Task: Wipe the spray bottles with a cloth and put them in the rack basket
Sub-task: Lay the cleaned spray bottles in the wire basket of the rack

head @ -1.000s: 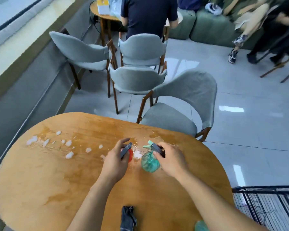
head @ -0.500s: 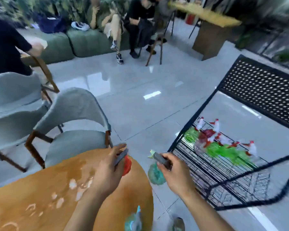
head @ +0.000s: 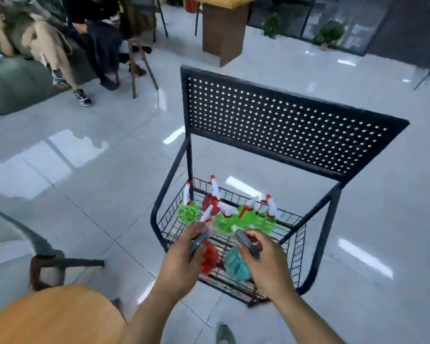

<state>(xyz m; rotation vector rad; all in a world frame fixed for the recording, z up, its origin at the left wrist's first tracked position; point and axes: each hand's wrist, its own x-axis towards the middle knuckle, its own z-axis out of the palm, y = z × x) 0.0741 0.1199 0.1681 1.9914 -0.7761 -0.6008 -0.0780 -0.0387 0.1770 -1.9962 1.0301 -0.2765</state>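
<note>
Left hand (head: pixel 181 254): fingers are clenching the red bottle (head: pixel 209 259) by its grey trigger head, body hanging down.
Right hand (head: pixel 263 259): fingers are gripping the teal bottle (head: pixel 236 265) likewise.
Relation: both are hanging over the rack basket (head: pixel 159 219), near its front rim.
Basket contents: green bottles (head: pixel 233 219) are lying along its far side.

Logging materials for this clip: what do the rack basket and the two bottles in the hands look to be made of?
Rack basket: black-painted metal wire, it seems; thin welded bars, tubular frame, matte finish.
Red bottle in the left hand and teal bottle in the right hand: probably translucent tinted plastic; light passes through the bodies. Their grey triggers look like opaque plastic, though motion blur hides detail.
</note>
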